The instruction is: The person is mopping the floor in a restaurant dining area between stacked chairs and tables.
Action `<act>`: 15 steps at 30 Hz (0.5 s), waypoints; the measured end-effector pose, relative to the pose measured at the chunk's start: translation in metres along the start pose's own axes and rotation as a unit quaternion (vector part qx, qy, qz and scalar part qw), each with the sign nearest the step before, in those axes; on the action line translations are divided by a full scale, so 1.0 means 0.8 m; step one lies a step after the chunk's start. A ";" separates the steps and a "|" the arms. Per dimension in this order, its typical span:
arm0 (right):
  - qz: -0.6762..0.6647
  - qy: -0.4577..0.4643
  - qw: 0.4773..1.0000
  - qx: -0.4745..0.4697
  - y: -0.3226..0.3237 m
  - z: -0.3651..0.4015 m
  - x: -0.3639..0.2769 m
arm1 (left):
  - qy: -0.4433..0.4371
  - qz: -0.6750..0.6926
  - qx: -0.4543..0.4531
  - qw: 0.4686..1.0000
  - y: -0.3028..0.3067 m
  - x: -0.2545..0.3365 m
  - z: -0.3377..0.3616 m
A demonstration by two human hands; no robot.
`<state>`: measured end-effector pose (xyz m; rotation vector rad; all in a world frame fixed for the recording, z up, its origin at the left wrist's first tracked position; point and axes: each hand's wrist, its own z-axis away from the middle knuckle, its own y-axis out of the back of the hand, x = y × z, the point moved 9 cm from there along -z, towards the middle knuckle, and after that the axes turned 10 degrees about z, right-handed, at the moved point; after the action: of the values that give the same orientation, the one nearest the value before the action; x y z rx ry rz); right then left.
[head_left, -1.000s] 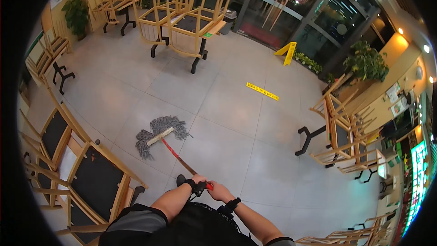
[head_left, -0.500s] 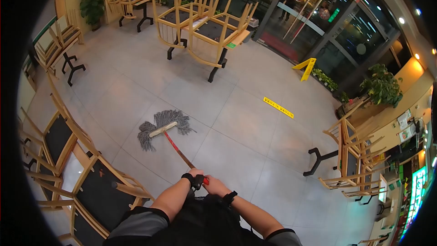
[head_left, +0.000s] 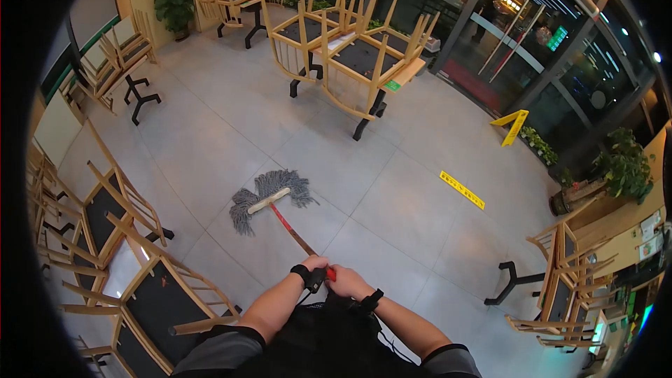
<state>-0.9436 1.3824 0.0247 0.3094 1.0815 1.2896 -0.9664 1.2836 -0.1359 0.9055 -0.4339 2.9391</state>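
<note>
A mop (head_left: 297,239) with a red and brown handle reaches forward from my body across the grey tiled floor. Its grey string head (head_left: 280,185) lies spread on the tiles, fixed to a pale crossbar. Around the handle, my left hand (head_left: 315,263) is closed, with a black band and small device at the wrist. Close beside it, nearer my body, my right hand (head_left: 348,283) grips the handle's red end and also wears a black wristband. Both hands' fingertips are partly hidden.
Upturned chairs rest on a table (head_left: 406,77) ahead, and more chairs (head_left: 157,301) are stacked at left and right (head_left: 567,280). A yellow floor sign (head_left: 514,128) stands near the glass doors (head_left: 507,35). A yellow strip (head_left: 462,190) marks the floor; potted plants (head_left: 173,0) line the edges.
The view has turned left, so the room's contents sit further right in the picture. The mop and both hands appear slightly further right too, with the grip unchanged.
</note>
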 end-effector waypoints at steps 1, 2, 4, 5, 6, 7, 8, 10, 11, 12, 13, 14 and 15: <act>0.001 0.004 1.000 -0.001 0.015 -0.005 0.002 | 0.017 0.008 -0.003 1.000 -0.002 0.000 -0.018; 0.005 0.000 1.000 -0.010 0.026 -0.008 0.007 | 0.035 0.016 -0.007 0.999 -0.002 0.000 -0.036; 0.009 -0.004 1.000 -0.022 0.046 -0.020 0.019 | 0.031 0.011 0.000 0.999 -0.009 0.021 -0.043; 0.003 0.005 1.000 -0.020 0.054 -0.026 0.024 | 0.028 0.005 0.005 1.000 -0.013 0.028 -0.046; -0.003 0.013 1.000 -0.017 0.063 -0.030 0.029 | 0.030 0.006 0.007 1.000 -0.017 0.036 -0.052; -0.004 0.014 1.000 -0.018 0.071 -0.036 0.034 | 0.041 -0.015 0.013 0.999 -0.019 0.042 -0.058; 0.000 0.020 1.000 -0.023 0.082 -0.041 0.037 | 0.051 -0.038 0.020 0.998 -0.021 0.054 -0.063; -0.002 0.026 0.999 -0.030 0.084 -0.055 0.044 | 0.053 -0.031 0.025 0.998 -0.017 0.055 -0.078; -0.003 0.038 0.999 -0.025 0.090 -0.067 0.049 | 0.053 -0.021 0.027 0.998 -0.016 0.061 -0.088; -0.002 0.049 0.999 -0.021 0.095 -0.071 0.047 | 0.055 -0.020 0.029 0.998 -0.014 0.065 -0.091; -0.004 0.050 0.998 -0.023 0.097 -0.076 0.046 | 0.048 -0.017 0.027 0.998 -0.011 0.071 -0.095; 0.003 0.052 0.998 -0.028 0.105 -0.088 0.048 | 0.040 -0.013 0.026 0.999 -0.009 0.084 -0.102; 0.013 0.054 0.998 -0.031 0.114 -0.094 0.046 | 0.037 -0.012 0.028 0.999 -0.008 0.091 -0.107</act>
<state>-1.0626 1.4160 0.0349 0.2103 1.1288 1.3727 -1.0726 1.3094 -0.1613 0.7970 -0.3373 2.9662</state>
